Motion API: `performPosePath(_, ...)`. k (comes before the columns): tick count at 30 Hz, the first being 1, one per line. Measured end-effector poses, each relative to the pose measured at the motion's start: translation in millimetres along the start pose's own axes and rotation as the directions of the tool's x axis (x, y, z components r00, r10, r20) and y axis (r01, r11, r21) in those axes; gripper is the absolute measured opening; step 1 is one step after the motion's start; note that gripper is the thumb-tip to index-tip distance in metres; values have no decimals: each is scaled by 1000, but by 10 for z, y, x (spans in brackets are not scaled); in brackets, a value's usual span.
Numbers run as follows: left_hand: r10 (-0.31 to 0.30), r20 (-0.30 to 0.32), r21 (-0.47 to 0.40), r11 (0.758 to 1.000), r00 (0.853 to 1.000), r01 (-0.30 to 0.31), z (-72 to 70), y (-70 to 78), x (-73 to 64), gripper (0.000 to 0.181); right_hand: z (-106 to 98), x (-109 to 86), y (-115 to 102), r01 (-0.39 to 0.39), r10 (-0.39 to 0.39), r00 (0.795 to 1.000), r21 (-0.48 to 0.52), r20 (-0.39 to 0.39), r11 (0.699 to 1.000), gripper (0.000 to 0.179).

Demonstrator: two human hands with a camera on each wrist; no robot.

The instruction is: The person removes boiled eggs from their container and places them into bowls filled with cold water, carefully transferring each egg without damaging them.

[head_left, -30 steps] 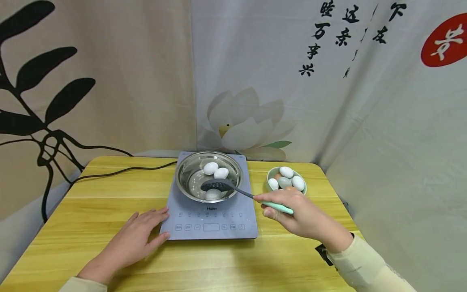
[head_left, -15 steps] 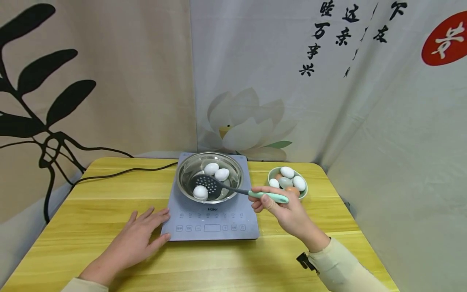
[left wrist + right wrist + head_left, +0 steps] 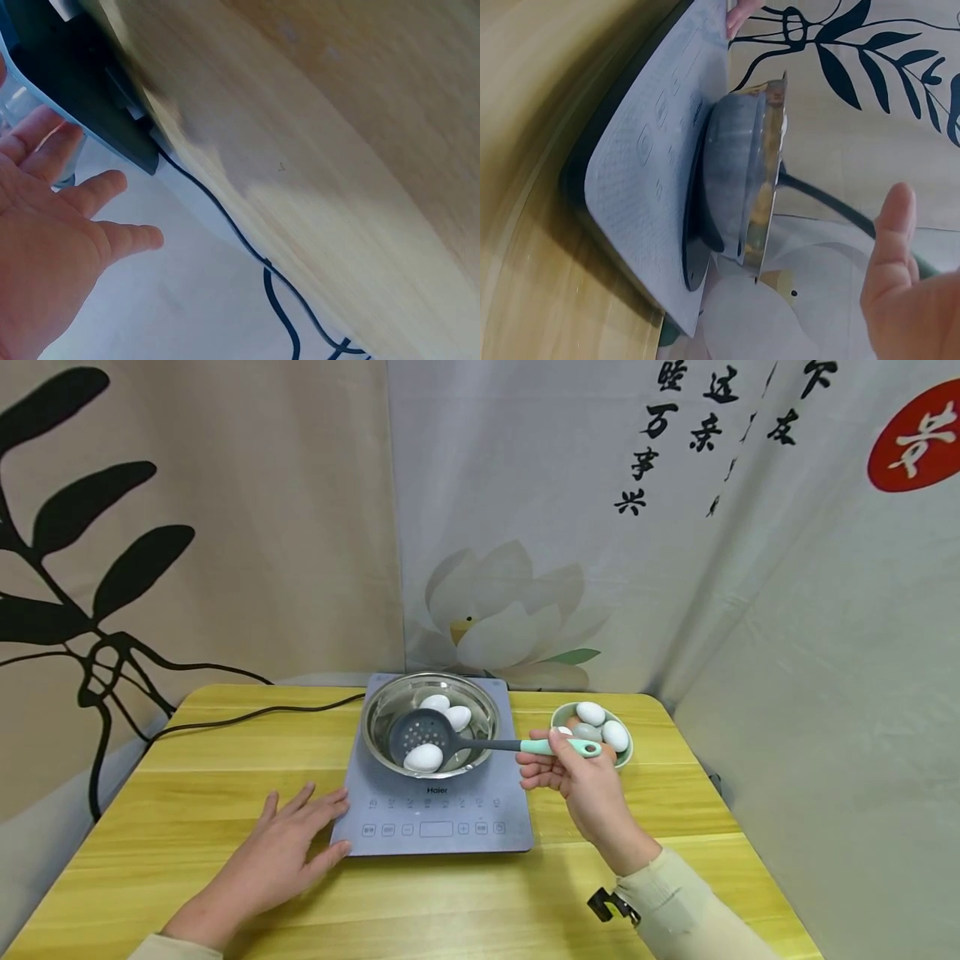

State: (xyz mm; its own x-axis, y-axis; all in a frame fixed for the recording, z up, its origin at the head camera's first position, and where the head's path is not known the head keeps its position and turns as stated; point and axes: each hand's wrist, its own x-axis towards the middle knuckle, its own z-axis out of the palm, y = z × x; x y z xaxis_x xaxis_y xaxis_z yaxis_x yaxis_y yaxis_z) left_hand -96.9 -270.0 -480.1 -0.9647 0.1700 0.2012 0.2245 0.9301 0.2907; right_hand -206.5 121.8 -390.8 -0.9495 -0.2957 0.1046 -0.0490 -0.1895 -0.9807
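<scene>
My right hand (image 3: 588, 789) grips the mint-green handle of a dark grey slotted spoon (image 3: 487, 744). The spoon's perforated head is inside a steel pot (image 3: 381, 708), where a white egg (image 3: 423, 758) overlaps its near edge. Two more white eggs (image 3: 458, 718) lie behind the head in the pot. Under the pot is a flat induction cooker (image 3: 450, 814). My left hand (image 3: 277, 852), fingers spread, touches the cooker's left edge. The right wrist view shows the thumb (image 3: 895, 232) along the handle and the pot from the side.
A pale green bowl (image 3: 627, 756) of white, brown and greyish eggs stands right of the cooker, partly behind my right hand. A black power cord (image 3: 255, 715) runs left across the wooden table (image 3: 225, 760). Behind hangs a printed curtain (image 3: 300, 527).
The spoon head has moved left and turned over inside the pot, and the near egg has shifted left, then slightly right. My right hand has rotated around the handle. My left hand stays put.
</scene>
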Motion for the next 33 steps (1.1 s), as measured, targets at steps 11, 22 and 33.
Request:
performPosePath(11,-5,8,-2,1000,1000,5,-7,21,12,57,2,14,-57,-93,102,991,108,-82,990,35)
performPosePath(22,0,3,0,1000,1000,0,2,18,5,58,-414,-9,-342,-61,79,990,151,-116,987,39)
performPosePath(33,-2,9,-9,1000,1000,2,1,16,5,58,-1335,-213,-597,58,18,963,268,-270,962,33)
